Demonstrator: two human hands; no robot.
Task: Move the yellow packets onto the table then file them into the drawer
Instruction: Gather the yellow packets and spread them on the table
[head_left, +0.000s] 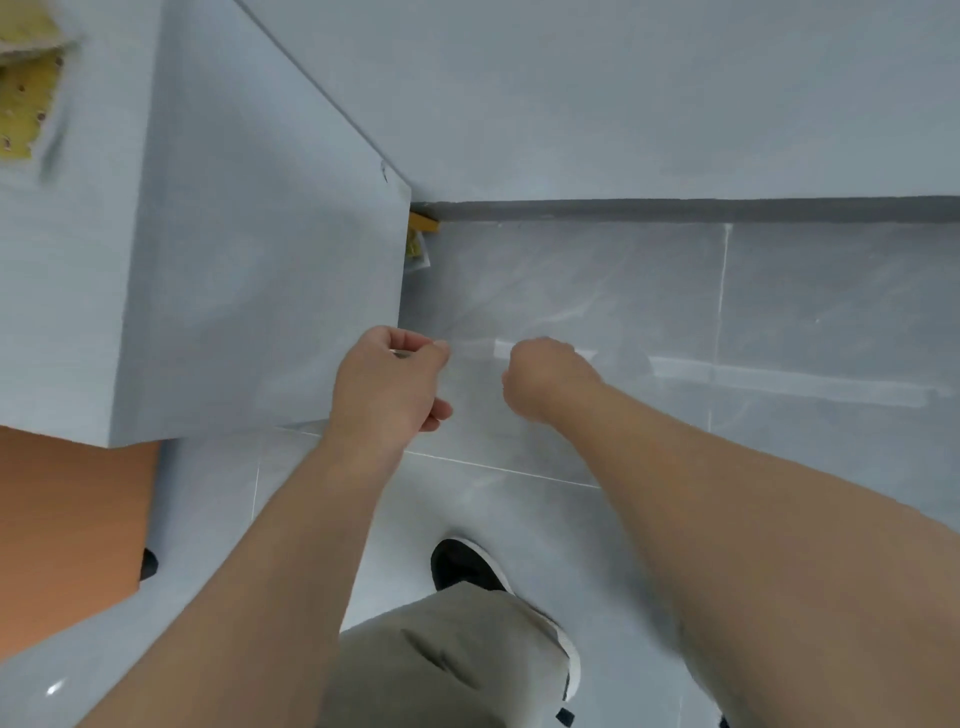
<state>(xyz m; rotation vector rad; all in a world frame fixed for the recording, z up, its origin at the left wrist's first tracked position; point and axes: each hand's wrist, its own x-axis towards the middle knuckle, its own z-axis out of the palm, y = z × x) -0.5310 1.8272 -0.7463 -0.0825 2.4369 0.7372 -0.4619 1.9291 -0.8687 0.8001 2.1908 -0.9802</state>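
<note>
Packets (26, 98), yellow and speckled with small dark dots, lie on top of the grey-blue cabinet (249, 270) at its far left corner. A pale, frayed-looking layer covers their upper part, and blur hides any finer detail. A second yellow piece (422, 231) peeks out on the floor at the cabinet's far lower corner, against the dark skirting (675, 209).

My left hand (389, 384) hangs just off the cabinet's near right edge with its fingers curled. A small silvery glint (400, 354) shows under the thumb, and I cannot tell whether I am pinching it or what it is. My right hand (540, 379) is farther right of the cabinet, apart from it, balled into a fist with nothing showing in it. Both hands are well apart from the packets.

Beside the cabinet spread grey floor tiles (831, 322), where my black shoe (467, 566) with a white sole stands under a khaki trouser leg (441, 665). An orange-brown panel (62, 519) sits beneath the cabinet's near left corner.
</note>
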